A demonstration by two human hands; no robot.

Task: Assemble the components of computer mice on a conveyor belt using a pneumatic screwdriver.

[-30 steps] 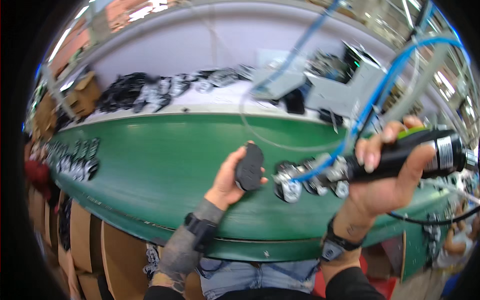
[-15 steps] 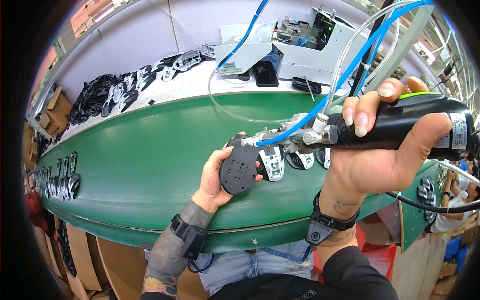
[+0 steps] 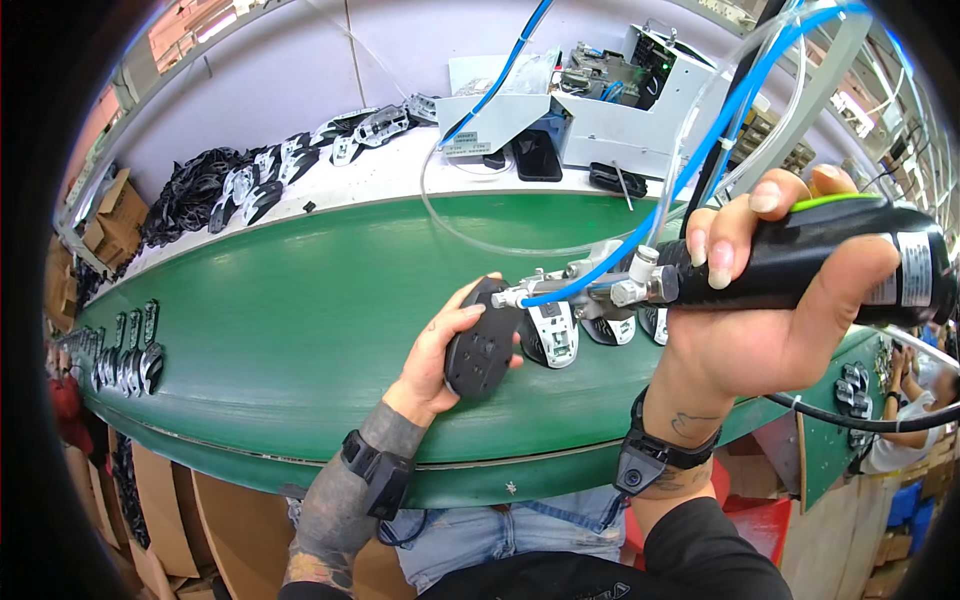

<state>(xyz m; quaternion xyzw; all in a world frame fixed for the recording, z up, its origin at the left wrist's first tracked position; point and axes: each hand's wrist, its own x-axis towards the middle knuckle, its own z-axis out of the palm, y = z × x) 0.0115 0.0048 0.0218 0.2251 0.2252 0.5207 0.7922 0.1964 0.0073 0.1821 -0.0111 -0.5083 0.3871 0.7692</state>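
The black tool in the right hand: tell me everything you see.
The black tool has a thick, rounded, plastic-looking body with a bright green strip along its top and pale labels near its rear. Silvery metal fittings form its front, where a blue hose attaches. The right hand holds it nearly level, tip at the dark curved piece; contact is unclear.

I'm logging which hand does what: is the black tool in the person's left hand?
No, the right hand grips the black tool, while the left hand holds a dark rounded part.

black mouse [image 3: 478, 358], black screwdriver [image 3: 780, 268] with lime-green lever [image 3: 838, 201], blue hose [image 3: 738, 108], green belt [image 3: 300, 300], black-and-white shells [image 3: 553, 338]
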